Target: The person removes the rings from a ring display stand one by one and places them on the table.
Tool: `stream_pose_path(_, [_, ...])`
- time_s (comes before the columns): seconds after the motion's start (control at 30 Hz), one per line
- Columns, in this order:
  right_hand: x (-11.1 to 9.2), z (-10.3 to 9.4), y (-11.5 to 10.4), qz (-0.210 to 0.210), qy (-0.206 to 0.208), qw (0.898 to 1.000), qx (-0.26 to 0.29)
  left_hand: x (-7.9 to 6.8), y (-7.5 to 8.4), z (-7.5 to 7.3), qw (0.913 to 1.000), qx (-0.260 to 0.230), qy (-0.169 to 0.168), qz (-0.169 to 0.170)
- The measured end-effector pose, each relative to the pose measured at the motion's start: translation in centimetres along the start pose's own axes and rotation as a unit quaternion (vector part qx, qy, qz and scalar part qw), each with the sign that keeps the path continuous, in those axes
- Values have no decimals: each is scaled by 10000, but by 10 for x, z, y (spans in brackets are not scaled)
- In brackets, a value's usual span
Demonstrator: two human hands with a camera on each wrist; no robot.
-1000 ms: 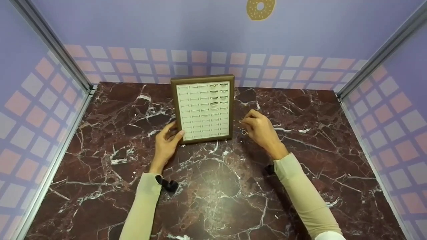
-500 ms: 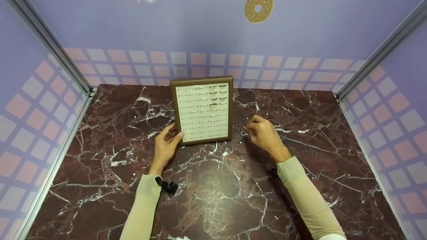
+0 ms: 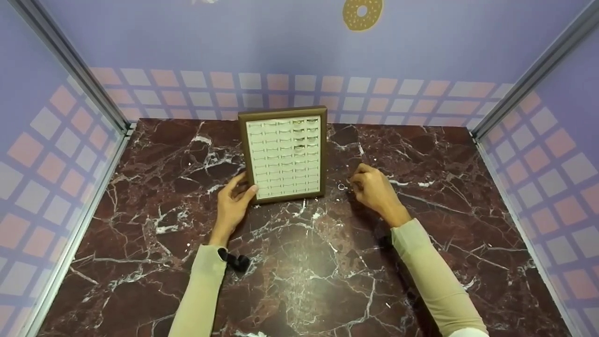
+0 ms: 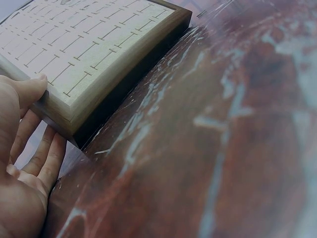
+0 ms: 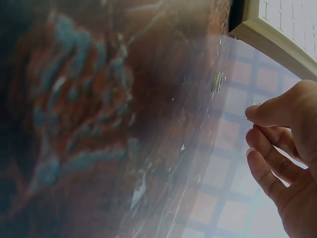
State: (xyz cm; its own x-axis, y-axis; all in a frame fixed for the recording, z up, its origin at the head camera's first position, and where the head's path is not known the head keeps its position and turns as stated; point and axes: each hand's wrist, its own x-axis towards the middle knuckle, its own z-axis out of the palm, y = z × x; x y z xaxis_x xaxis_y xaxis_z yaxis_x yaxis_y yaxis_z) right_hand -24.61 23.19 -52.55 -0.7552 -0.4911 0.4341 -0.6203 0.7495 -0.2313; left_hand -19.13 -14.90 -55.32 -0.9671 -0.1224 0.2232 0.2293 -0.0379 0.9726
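A brown-framed ring display board (image 3: 283, 159) stands tilted back on the table, its white panel cut with rows of slots. Several rings (image 3: 299, 148) sit in its upper right slots. My left hand (image 3: 232, 201) grips the lower left corner, thumb on the front and fingers behind, as the left wrist view also shows. To the board's right, my right hand (image 3: 376, 193) has thumb and index finger together, pinching what looks like a small ring, mostly hidden by the fingers. A loose ring (image 3: 342, 186) lies on the table between that hand and the board; the right wrist view shows its ridged band (image 5: 218, 82).
The table (image 3: 299, 281) has a dark red marbled top with white veins. Purple walls with pink and white squares (image 3: 281, 84) close it in at the back and both sides. A black strap piece (image 3: 236, 261) is on the left wrist.
My right hand has drawn back slightly to the right and nearer, away from the board, leaving the loose ring in fuller view. The left hand and board keep their place.
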Motion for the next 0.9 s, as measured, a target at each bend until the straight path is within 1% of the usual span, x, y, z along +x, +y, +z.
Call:
stream_pose_path(0.2, [-2, 1, 3, 180, -165, 9997, 35, 0, 1, 0, 10000, 65, -21, -39])
stream_pose_path(0.6, [-4, 4, 10, 258, -457, 9986, 35, 0, 1, 1, 10000, -9, 24, -32])
stream_pose_path(0.9, [-5, 7, 11, 282, -513, 9982, 129, 0, 1, 1, 10000, -51, -3, -62])
